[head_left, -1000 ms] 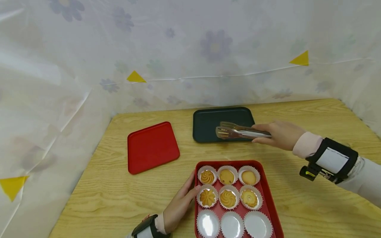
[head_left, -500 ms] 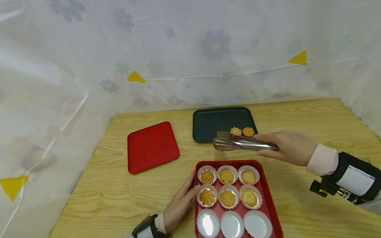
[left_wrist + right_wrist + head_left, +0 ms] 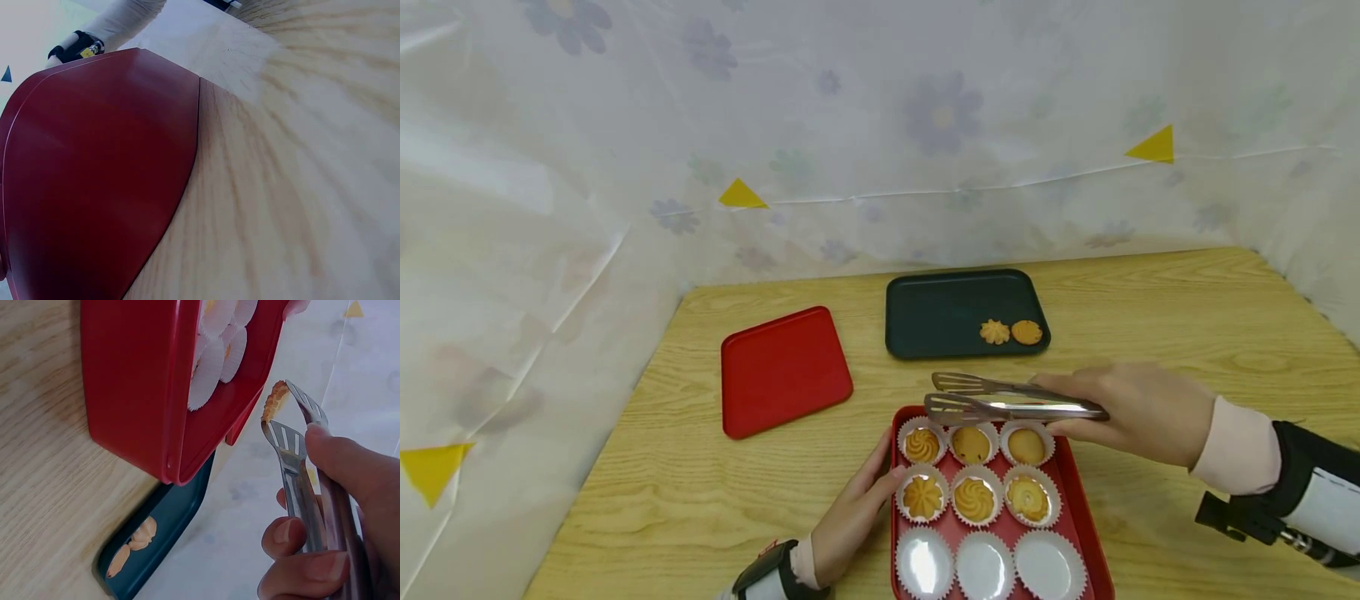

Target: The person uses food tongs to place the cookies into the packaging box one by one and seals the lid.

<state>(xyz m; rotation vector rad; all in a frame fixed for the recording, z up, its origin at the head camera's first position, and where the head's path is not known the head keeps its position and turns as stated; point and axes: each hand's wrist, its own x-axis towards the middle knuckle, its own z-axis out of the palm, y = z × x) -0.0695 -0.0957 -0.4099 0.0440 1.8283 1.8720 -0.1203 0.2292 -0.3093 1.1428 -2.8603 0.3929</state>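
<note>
Your right hand (image 3: 1138, 417) pinches the tongs (image 3: 1030, 410), their tips parted only by the cookie (image 3: 275, 401) they clasp, above the far edge of the box (image 3: 1080, 508). Your left hand (image 3: 852, 525) rests along its left edge, fingers fairly straight. Dark tray (image 3: 940, 304) (two cookies (image 3: 996, 332), near-right corner) by the table's (image 3: 1187, 308) far edge.

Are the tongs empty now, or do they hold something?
They are not empty: the right wrist view shows a ridged cookie pinched between the tips of the tongs.

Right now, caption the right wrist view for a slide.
Right hand with metal tongs pinching a cookie near a red box, two cookies on a dark tray.
</note>
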